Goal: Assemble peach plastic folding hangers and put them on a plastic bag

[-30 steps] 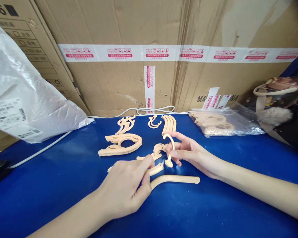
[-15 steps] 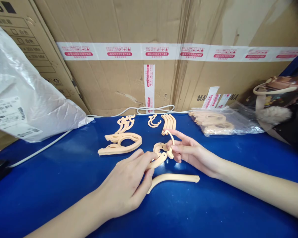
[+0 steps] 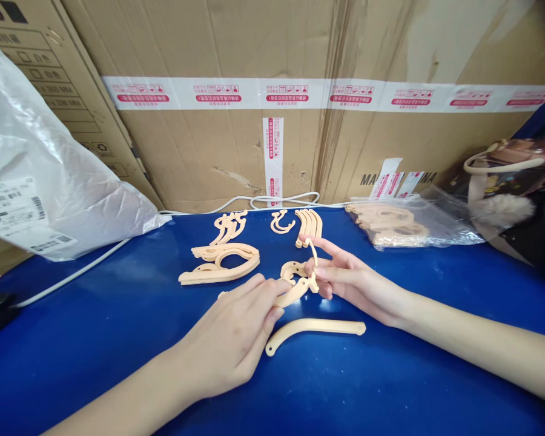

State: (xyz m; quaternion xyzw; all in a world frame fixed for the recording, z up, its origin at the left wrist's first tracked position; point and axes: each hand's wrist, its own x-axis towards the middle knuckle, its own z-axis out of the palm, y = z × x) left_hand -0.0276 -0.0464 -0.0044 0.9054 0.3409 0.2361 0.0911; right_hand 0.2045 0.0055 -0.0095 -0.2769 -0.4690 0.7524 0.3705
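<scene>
Near the centre, your left hand [image 3: 244,330] pinches a curved strip [image 3: 293,295] while your right hand [image 3: 343,275] pinches a small hook [image 3: 316,259] at its right end — whether they touch, I can't tell — and a skewed push could twist the hook out of your fingertips.

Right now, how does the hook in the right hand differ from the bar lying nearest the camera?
The hook is held up in the right hand, while the bar lies on the blue table. The hook is thinner; the bar is thicker and looks longer. The hook stands roughly upright, whereas the bar stretches mostly sideways, bending down at its left end. Both are pale beige and curved.
</scene>
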